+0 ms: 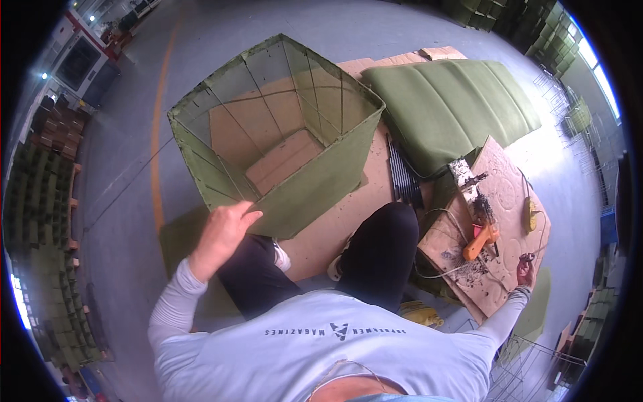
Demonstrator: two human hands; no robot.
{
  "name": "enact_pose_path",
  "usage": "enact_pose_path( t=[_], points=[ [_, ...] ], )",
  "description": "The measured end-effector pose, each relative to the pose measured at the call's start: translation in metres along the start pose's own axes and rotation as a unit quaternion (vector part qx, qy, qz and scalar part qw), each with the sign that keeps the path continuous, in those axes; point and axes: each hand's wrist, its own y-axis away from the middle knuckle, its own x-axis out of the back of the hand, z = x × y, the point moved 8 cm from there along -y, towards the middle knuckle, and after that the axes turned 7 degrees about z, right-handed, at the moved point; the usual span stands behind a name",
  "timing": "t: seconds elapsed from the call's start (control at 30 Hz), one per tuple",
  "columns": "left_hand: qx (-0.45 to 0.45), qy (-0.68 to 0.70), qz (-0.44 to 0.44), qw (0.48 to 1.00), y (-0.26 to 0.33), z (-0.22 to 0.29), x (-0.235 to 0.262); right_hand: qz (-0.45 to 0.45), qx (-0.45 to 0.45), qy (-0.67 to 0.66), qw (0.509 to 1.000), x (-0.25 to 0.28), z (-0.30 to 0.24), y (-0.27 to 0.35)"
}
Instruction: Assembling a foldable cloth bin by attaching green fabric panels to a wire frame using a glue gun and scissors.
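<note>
**Two hands, far apart, one on the green box**

Two jobs are split between your hands. Your left hand is up at the near rim of the big square box of green felt on a thin wire frame. The fingers are curled over that edge, holding the felt wall. This looks like a way to keep the light, floppy box steady, since it sits tipped toward you with its open top facing up. Through it you can see the flat brown cardboard sheets it stands on.

Your right hand is stretched out low to the side. It rests at the edge of the rough brown cardboard work board. It seems closed around something small and dark, but it is too tiny to tell what.

On that board lies an orange glue gun, near your right hand, with a yellow plug-like piece and thin cords beside it. They are probably kept there so drips land on the board.

A padded green felt mat lies flat behind the board. A bundle of thin black rods lies between the box and the mat.

Green stacks line the room's edges. A long orange line is painted on the grey floor.
</note>
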Motion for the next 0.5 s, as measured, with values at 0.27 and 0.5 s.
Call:
enact_pose_path(
  t=[0.27, 0.5],
  points=[
    [0.024, 0.408, -0.075, 0.909, -0.194, -0.003, -0.034, -0.155, 0.262, 0.249, 0.919, -0.285, 0.001, 0.117],
    [-0.128, 0.245, 0.201, 0.940, -0.290, 0.067, -0.093, -0.491, 0.167, 0.265, 0.813, -0.519, 0.135, 0.231]
  ],
)
